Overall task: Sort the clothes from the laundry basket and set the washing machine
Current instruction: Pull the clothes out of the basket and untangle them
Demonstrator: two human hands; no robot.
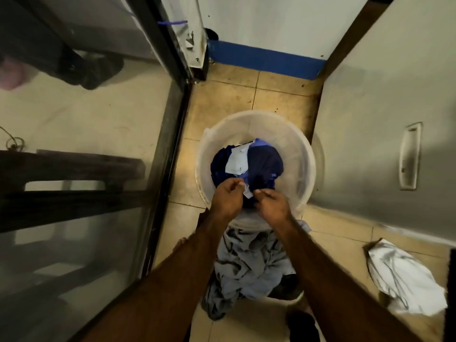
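A round translucent white laundry basket [306, 154] stands on the tiled floor below me. Inside it lie a navy garment [265, 164] and a pale blue cloth [238, 160]. My left hand [228, 197] and my right hand [271, 206] are over the basket's near rim, close together. Both pinch a small white tag [248, 192] attached to the navy garment. A heap of grey-blue clothes [249, 265] lies on the floor just in front of the basket, between my forearms.
A white garment [404, 275] lies on the floor at the right. A glass partition with a dark frame [170, 134] runs along the left. A grey panel with a recessed handle [409, 156] stands at the right. A blue-banded wall [266, 59] closes the far end.
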